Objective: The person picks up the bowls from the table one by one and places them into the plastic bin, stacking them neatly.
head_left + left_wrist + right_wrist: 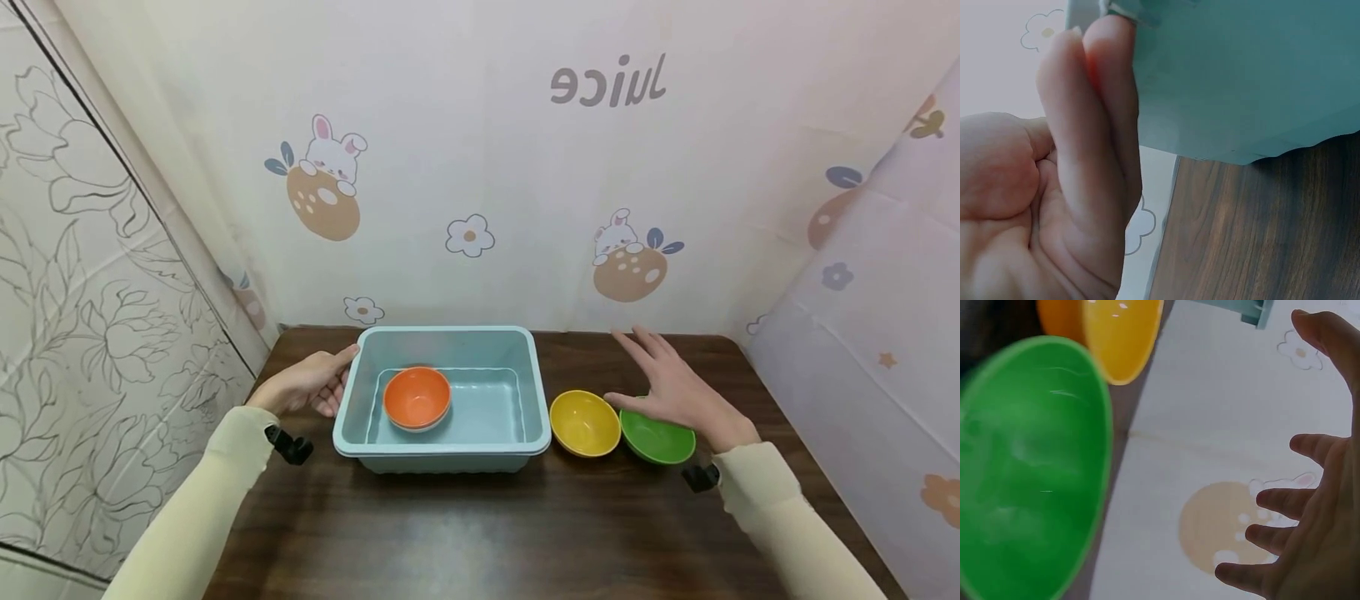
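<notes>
A pale blue-green plastic basin (441, 463) stands on the table, and my left hand (311, 383) grips its left rim, thumb on top and fingers below. In the left wrist view, two fingers (1085, 119) come up against the basin's outer wall (1241, 75). Inside the basin, left of its middle, sits an orange bowl (417, 398) with a pale edge showing beneath it. My right hand (667, 387) hovers with spread fingers over a green bowl (658, 440), holding nothing. Just left of that bowl is a yellow bowl (585, 423), beside the basin.
The dark wood table (465, 533) ends at the back against a printed curtain (480, 167). More patterned cloth (870, 350) hangs along the right, and a flower-drawn panel (97, 317) along the left.
</notes>
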The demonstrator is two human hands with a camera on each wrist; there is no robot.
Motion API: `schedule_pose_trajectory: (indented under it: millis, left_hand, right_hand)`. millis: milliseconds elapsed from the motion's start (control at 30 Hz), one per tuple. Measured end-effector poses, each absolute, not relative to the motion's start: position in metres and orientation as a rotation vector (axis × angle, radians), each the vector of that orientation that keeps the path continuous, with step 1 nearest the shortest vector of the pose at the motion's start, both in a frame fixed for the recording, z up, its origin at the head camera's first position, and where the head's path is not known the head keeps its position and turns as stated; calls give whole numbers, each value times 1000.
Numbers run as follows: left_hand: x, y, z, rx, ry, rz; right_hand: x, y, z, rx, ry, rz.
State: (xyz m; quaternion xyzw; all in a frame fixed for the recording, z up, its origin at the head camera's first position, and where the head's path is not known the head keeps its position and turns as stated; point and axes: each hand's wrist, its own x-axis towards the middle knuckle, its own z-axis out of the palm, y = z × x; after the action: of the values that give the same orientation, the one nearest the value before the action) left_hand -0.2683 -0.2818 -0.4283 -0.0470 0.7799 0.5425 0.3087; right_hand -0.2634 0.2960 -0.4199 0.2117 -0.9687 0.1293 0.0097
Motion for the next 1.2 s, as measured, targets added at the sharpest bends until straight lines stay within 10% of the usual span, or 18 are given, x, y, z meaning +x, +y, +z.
schedule_pose_trajectory:
  millis: [1200]
  left_hand:
    - [-270,-281,-432,-101,2085,1416]
  right_hand:
    - [-216,328,-488,523,-3118,473]
